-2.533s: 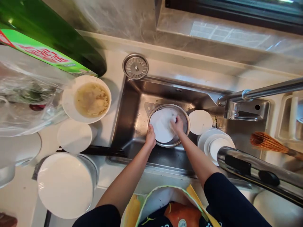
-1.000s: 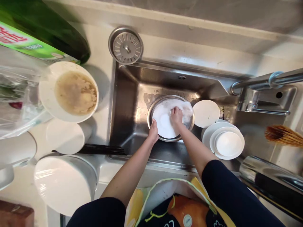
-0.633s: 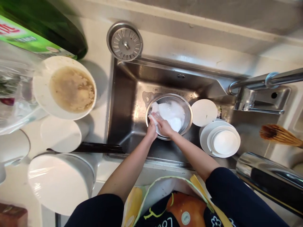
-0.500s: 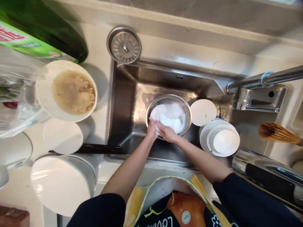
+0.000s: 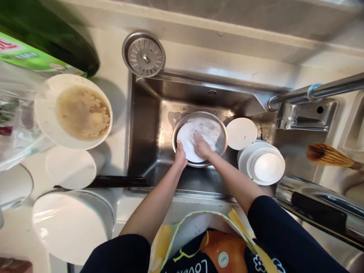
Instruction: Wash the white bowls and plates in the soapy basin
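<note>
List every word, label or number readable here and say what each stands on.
"Love": printed along the lower edge of the apron; any letters after it are cut off.
Round white badge on the apron's orange print: too small to read.
Green label on the dark green bottle: red lettering, cut off and too blurred to read.

Steel bowl (image 5: pixel 218 131) in sink (image 5: pixel 145 129), plate (image 5: pixel 184 142) inside bowl. Lone plate (image 5: pixel 241 133) just beside bowl at 3 o'clock; plate stack (image 5: pixel 261 165) beyond. Strainer (image 5: pixel 143 54) on counter (image 5: pixel 113 49) at sink's 11 o'clock; soiled dish (image 5: pixel 82 113) at 9 o'clock; faucet (image 5: pixel 290 115) at 2 o'clock.

A home kitchen: a stainless steel sink (image 5: pixel 143 129), mixer tap (image 5: pixel 288 117), steel bowl (image 5: pixel 218 131) and stacked white plates (image 5: pixel 261 167) show it.
</note>
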`<state>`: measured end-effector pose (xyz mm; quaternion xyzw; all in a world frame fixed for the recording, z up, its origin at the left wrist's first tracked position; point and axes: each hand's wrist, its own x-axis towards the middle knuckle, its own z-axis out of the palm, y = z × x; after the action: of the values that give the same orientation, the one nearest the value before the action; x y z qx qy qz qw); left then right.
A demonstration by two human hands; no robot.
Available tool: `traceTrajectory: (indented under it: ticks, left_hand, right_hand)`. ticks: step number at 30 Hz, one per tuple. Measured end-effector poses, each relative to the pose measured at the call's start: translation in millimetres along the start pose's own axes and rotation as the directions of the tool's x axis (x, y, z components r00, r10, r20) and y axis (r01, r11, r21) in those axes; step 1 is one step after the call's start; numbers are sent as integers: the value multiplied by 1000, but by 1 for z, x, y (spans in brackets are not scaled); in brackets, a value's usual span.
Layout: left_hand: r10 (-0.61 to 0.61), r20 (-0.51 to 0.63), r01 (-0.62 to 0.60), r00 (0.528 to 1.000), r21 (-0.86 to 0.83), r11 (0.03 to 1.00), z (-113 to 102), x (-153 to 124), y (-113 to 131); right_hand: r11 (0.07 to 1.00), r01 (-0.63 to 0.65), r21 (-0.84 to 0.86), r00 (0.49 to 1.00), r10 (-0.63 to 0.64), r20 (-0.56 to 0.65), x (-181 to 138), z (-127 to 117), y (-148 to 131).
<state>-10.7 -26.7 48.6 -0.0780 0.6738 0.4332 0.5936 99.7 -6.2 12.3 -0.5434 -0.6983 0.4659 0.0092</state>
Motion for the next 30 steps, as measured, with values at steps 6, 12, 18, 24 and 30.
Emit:
traceTrajectory:
  ticks: [6,12,18,24,30]
  left_hand:
    - [32,-32,-33,999,-45,998,-1,3,-3]
    - [25,-6,-25,1000,-54,998,-2,4,-6]
    - [-50,82,52,995,-27,998,-1,1,-6]
    - [-103,117,109,988,-47,993,-1,0,-4]
    - [-32,149,62,988,-201,978,6,-5,3]
  right_hand:
    - [973,194,126,966,-211,147,-36,-3,-16]
    - [985,27,-170,974,12,225,-54,-26,11]
    - [942,-219,-252,975,199,-103,-6,-27,15]
    - [986,-145,-88,987,137,-85,31,-3,-24]
    - [959,257,117,966,-260,5,-6,2,-49]
